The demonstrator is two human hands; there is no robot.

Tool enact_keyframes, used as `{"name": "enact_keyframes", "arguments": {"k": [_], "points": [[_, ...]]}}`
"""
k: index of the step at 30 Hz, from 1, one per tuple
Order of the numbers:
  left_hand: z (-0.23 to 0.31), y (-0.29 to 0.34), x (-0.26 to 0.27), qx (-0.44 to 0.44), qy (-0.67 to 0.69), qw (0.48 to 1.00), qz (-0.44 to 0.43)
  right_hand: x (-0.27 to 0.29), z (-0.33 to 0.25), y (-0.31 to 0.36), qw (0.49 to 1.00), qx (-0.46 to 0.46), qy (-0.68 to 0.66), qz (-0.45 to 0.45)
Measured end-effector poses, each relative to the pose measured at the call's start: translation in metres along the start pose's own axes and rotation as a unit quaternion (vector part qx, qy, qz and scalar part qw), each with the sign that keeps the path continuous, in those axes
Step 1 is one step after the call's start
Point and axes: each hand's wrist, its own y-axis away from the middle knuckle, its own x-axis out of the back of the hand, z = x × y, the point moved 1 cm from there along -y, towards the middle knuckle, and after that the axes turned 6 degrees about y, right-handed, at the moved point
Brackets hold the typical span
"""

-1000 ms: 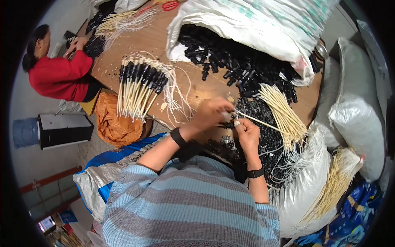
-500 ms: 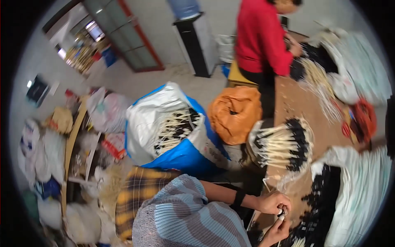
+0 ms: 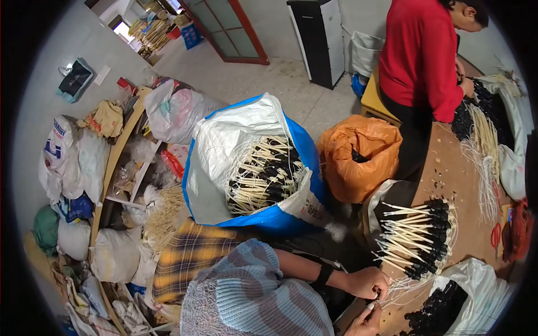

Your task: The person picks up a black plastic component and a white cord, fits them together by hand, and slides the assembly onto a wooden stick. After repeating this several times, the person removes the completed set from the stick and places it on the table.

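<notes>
My left hand (image 3: 367, 281), with a black band on its wrist, is closed in a pinch over the table's near edge. Just below it in the view, my right hand (image 3: 363, 322) meets it, thumb and forefinger pressed together. Between the fingertips is a small black piece (image 3: 376, 297); its kind is too small to tell, and a pale bit shows at the right fingers. Close beyond the hands lies a bundle of cream sticks with black ends (image 3: 414, 238) and thin white strings. Loose black pieces (image 3: 434, 308) spill from a white sack (image 3: 482, 291) to the right.
A blue-and-white bag (image 3: 216, 168) holds many more cream-and-black sticks. Beside it stands an orange bag (image 3: 358, 151). A co-worker in red (image 3: 417, 56) works at the far part of the brown table (image 3: 443, 168). Red scissors (image 3: 495, 235) lie there. Shelves with bags (image 3: 115, 252) fill the left.
The view has turned, so the co-worker and bundle appear farther right. My hands stay together, now slightly lower and farther left in the picture, still pinching.
</notes>
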Motion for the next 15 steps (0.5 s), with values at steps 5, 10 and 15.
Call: {"name": "enact_keyframes", "arguments": {"k": [5,10,15], "points": [[-0.006,-0.003,0.009,0.008,-0.003,0.999,0.046,-0.002,0.003,-0.018,0.991,-0.082,-0.093,-0.050],[-0.008,-0.012,0.008,0.026,0.019,0.999,0.011,-0.010,0.010,-0.016,0.977,-0.146,-0.140,-0.063],[-0.018,-0.015,0.004,-0.039,0.017,0.999,-0.002,-0.013,0.017,-0.021,0.961,-0.193,-0.173,-0.101]]}}
